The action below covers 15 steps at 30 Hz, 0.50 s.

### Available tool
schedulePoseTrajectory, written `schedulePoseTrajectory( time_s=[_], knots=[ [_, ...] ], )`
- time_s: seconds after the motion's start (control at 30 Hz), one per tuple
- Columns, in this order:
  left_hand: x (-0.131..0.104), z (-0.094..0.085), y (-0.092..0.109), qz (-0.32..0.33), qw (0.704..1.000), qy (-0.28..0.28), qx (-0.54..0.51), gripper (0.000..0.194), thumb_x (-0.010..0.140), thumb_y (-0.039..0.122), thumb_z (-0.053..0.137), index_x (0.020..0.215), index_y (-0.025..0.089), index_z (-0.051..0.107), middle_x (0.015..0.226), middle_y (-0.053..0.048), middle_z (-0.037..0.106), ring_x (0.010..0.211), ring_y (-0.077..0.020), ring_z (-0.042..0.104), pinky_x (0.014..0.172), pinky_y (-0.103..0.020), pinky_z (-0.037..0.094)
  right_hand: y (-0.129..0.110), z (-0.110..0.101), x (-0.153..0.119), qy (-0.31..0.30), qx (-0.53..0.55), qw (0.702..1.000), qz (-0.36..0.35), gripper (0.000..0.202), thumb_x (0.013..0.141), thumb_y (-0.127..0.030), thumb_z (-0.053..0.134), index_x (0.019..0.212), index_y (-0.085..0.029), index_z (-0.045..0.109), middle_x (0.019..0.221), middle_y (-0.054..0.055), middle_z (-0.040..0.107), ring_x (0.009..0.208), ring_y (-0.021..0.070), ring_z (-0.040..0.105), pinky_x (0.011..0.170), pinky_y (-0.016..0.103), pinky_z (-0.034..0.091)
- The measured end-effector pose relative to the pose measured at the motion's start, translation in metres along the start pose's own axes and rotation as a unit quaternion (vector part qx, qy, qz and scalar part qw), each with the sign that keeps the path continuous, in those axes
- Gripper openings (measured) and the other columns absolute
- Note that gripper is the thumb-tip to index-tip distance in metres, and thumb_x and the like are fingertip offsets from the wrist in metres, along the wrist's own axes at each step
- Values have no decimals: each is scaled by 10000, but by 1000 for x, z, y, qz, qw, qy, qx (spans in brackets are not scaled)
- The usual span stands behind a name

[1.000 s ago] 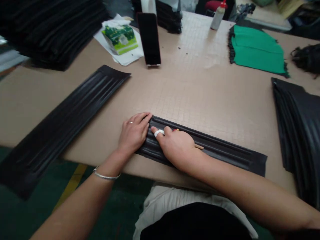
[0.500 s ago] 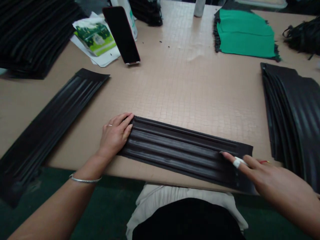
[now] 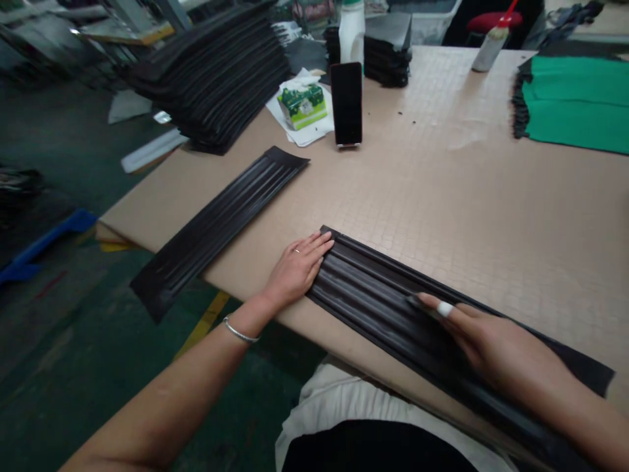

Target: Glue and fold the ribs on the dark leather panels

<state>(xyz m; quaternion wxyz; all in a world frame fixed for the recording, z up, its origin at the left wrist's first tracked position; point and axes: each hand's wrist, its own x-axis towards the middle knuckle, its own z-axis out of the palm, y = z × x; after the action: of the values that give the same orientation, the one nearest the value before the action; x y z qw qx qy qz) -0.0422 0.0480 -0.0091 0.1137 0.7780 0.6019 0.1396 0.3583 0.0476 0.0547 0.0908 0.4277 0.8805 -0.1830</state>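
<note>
A dark ribbed panel [image 3: 366,285], leather-like with long raised ridges, lies slantwise along the table's near edge. My left hand [image 3: 297,269] rests flat on its left end, fingers stretched out and close together. Over the middle of the panel is my right hand [image 3: 484,334], index finger pointing left along a ridge, with a white band around that finger. A small dark tip shows at the fingertip; whatever the hand holds is too blurred to name. The other right fingers are curled and partly hidden.
A second ribbed panel [image 3: 230,219] overhangs the table edge at left. Behind it stand a tall stack of dark panels [image 3: 216,78], a green tissue pack [image 3: 302,105] and a propped phone [image 3: 346,105]. Farther right are a bottle [image 3: 491,49] and green fabric pieces [image 3: 580,101].
The view has swung left, so the table's left corner and floor now show. My right hand has slid leftward along the panel; my left hand stays on its left end.
</note>
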Motion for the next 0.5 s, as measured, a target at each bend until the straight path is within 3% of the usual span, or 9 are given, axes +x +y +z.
schedulePoseTrajectory(
  time_s=[0.1, 0.2, 0.33, 0.5],
  knots=[
    [-4, 2, 4, -9, 1000, 4, 4, 496, 1070, 235, 323, 1537, 282, 483, 1636, -42, 448, 1556, -196, 355, 1241, -480, 334, -61, -10, 85, -22, 23, 999, -39, 567, 1084, -251, 293, 1634, -381, 336, 1166, 78, 708, 922, 221, 720, 786, 337, 556],
    [-4, 2, 6, -8, 1000, 10, 4, 516, 1060, 199, 328, 1551, 288, 459, 1649, -29, 425, 1560, -179, 343, 1244, -468, 328, -98, -19, 138, -37, 12, 997, -70, 559, 1095, -252, 252, 1635, -379, 325, 1139, 77, 697, 931, 230, 713, 762, 334, 527],
    [-3, 2, 8, -18, 1000, 18, 3, 513, 1058, 198, 332, 1553, 255, 458, 1632, -38, 449, 1547, -172, 369, 1246, -446, 335, -115, -39, 169, -64, -14, 992, -105, 510, 1094, -268, 263, 1557, -332, 467, 1092, 102, 732, 934, 245, 715, 772, 340, 506],
    [-3, 2, 7, -23, 999, 22, 3, 522, 1052, 196, 326, 1546, 273, 473, 1629, -27, 455, 1538, -186, 389, 1245, -461, 347, -107, -66, 171, -121, -41, 987, -95, 469, 1080, -346, 366, 1495, -256, 564, 1108, 112, 750, 898, 243, 709, 800, 351, 524]
  ],
)
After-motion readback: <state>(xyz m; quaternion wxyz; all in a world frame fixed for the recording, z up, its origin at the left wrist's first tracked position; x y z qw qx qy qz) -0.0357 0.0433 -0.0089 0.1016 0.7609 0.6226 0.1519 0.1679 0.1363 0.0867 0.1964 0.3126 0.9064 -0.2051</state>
